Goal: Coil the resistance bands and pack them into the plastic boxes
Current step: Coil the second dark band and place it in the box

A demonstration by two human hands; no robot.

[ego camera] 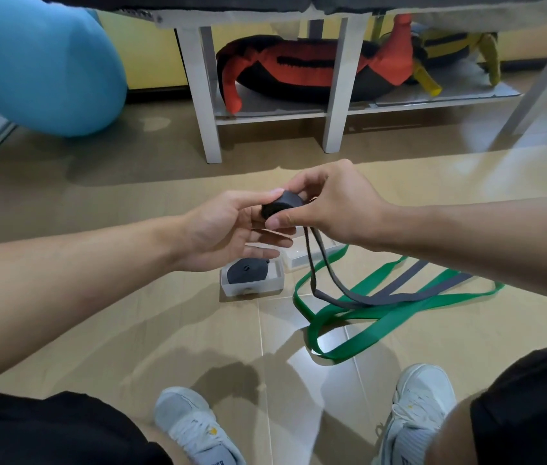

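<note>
right hand (329, 204) is pinching the half-rolled grey band (280, 207), thumb under and fingers curled over the top. left hand (231, 229) has its fingers mostly straight, thumb tip touching the coil's left side. the loose tail hangs down from the coil onto the tile floor (164, 330), lying across a green band (349, 330). just below the coil sits a clear plastic box (252, 278) with a rolled dark band (247, 270) inside, and a second box (302, 260) beside it to the right.

R hand (329, 203) pinching, L hand (231, 229) fingers straight, palm up
</note>
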